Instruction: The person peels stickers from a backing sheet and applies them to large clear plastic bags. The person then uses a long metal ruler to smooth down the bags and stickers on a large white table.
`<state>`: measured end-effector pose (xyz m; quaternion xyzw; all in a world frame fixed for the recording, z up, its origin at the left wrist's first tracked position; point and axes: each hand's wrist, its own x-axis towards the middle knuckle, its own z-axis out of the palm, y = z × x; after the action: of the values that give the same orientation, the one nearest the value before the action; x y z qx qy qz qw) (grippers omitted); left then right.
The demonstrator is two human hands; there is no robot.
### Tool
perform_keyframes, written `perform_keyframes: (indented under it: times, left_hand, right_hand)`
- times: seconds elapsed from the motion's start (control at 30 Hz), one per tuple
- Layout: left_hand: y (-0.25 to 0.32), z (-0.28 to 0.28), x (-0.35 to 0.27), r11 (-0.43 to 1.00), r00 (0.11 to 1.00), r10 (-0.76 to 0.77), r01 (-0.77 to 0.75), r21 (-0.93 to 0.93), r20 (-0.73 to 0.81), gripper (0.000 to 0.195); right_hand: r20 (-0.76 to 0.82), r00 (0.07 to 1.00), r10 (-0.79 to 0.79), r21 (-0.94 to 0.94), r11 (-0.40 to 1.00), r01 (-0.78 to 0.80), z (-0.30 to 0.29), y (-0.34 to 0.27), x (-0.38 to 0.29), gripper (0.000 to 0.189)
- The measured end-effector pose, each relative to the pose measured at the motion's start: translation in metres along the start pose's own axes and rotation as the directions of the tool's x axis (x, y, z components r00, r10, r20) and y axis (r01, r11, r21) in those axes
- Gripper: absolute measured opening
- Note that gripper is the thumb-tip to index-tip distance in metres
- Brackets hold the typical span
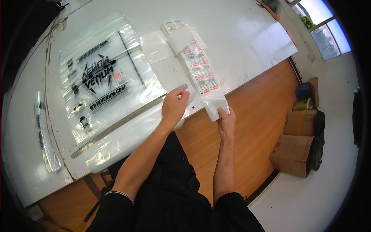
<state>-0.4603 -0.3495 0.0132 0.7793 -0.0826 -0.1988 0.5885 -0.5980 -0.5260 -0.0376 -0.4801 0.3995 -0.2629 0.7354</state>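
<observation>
My right hand (226, 121) pinches the loose white end of a long strip of printed stickers (200, 65), thumb on top, just past the table's edge. The strip runs away from me in folded layers. My left hand (175, 105) rests with curled fingers by the near end of a metal ruler (124, 120); whether it grips anything is hidden. Under the ruler lies a stack of clear plastic bags (116, 69) with black Venum print, its near part hanging over the edge. A sticker (120, 77) with a red patch shows on the bag.
The white table (237, 37) spans the view. A rolled clear plastic bag (45, 133) lies at the left. Another person's arm (271, 11) rests at the table's far side. Cardboard boxes (292, 153) stand by the wall at the right, above the wooden floor (255, 116).
</observation>
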Motion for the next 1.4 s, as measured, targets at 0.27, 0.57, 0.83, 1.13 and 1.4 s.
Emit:
perform_keyframes:
  times: [0.27, 0.57, 0.83, 1.13, 1.4]
  left_hand:
    - [-0.042, -0.055, -0.061, 0.946, 0.999, 0.017, -0.029, -0.323, -0.039, 0.017]
    - [-0.021, -0.104, -0.087, 0.786, 0.804, 0.572, -0.594, -0.171, -0.163, 0.012]
    - [-0.029, -0.121, -0.108, 0.73, 0.733, 0.674, -0.68, -0.07, -0.095, 0.019]
    - [-0.046, -0.139, -0.113, 0.728, 0.724, 0.683, -0.685, 0.008, -0.093, 0.018]
    - [-0.044, -0.136, -0.112, 0.69, 0.689, 0.724, -0.724, 0.021, -0.044, 0.022]
  right_hand:
    - [-0.119, 0.942, -0.314, -0.448, 0.863, 0.231, 0.013, 0.0, 0.007, 0.039]
    - [0.533, 0.776, 0.337, -0.029, 0.924, -0.381, 0.072, -0.021, -0.097, 0.044]
    - [0.675, 0.581, 0.455, -0.203, 0.871, -0.446, 0.1, -0.015, -0.115, 0.039]
    - [0.646, 0.53, 0.549, -0.24, 0.805, -0.542, 0.119, -0.023, -0.126, 0.039]
    - [0.698, 0.592, 0.403, -0.108, 0.876, -0.469, 0.111, -0.002, -0.124, 0.035]
